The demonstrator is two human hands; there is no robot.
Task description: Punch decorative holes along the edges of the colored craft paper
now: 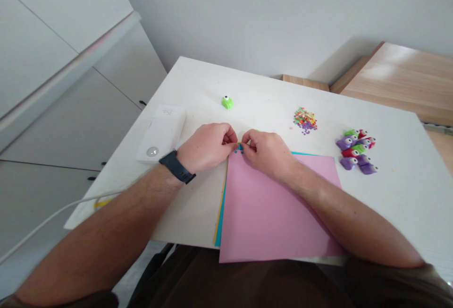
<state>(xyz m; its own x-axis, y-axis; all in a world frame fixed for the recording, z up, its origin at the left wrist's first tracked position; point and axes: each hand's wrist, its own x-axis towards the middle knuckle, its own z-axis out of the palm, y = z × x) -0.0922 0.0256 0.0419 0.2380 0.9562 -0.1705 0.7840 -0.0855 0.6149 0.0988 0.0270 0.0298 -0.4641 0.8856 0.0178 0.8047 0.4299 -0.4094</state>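
Observation:
A pink sheet of paper (279,209) lies on top of a blue sheet (220,225) and a yellow sheet (216,223), whose edges stick out. Small blue shapes show near the pink sheet's top left corner. At that corner, my left hand (212,145) is closed in a pinch from the left, a dark band on its wrist. Facing it, my right hand (267,149) pinches the corner from the right. A bit of blue and yellow paper shows between the fingertips; the exact grip is partly hidden. Beyond them stands a green craft punch (227,102).
Small multicoloured paper cut-outs (305,120) lie in a pile at the right. Several purple, red and green punches (357,149) are grouped farther right. A white device (161,133) stands left, with a cable (60,209) near my left forearm. The table (198,74) meets a wall.

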